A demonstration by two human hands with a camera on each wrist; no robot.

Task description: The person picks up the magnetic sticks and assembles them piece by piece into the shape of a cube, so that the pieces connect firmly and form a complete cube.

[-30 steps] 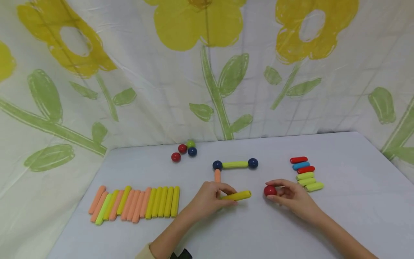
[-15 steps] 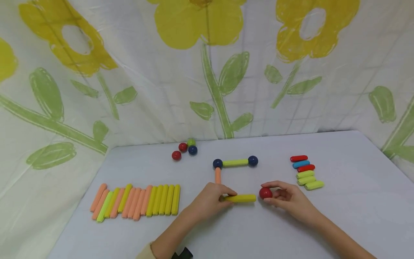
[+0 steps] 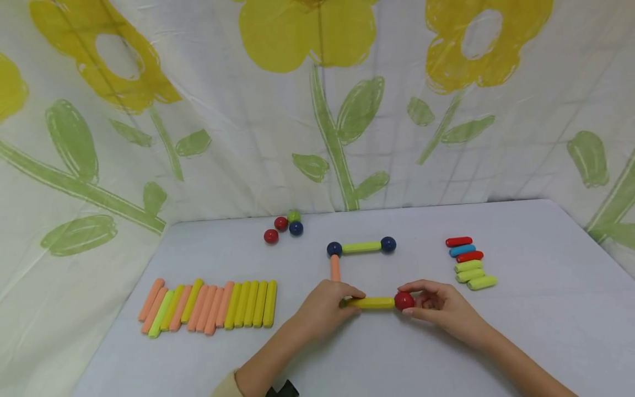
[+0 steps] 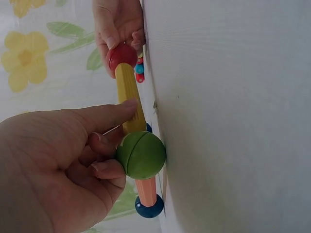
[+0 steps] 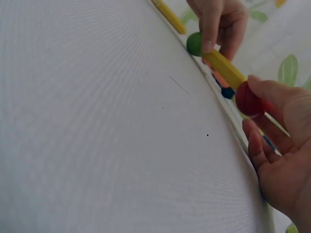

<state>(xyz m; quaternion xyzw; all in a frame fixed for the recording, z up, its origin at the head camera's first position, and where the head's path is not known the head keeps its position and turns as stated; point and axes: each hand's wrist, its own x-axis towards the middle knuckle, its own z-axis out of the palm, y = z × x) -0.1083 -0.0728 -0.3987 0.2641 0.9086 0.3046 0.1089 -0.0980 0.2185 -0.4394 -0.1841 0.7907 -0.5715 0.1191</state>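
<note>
Pinched between thumb and fingers of my left hand (image 3: 322, 306) is a yellow stick (image 3: 377, 303), lying level across the middle. At its left end sits a green ball (image 4: 142, 155), plain in the left wrist view but mostly hidden by the hand in the head view. My right hand (image 3: 448, 309) pinches a red ball (image 3: 404, 300), which meets the stick's right end. An orange stick (image 3: 335, 267) runs from the green ball back to a navy ball (image 3: 334, 249). From there a lime-green stick (image 3: 362, 247) leads right to a second navy ball (image 3: 388, 244).
On the left lies a row of orange and yellow sticks (image 3: 243, 304) with one lime stick. Several loose balls (image 3: 271, 236) sit at the back. Short red, blue and lime sticks (image 3: 468, 266) are at the right. A flowered cloth (image 3: 238, 138) hangs behind the white table (image 3: 377, 364).
The yellow stick has swung level, its right end moving slightly right. My right hand has brought the red ball left onto that end, closing the gap.
</note>
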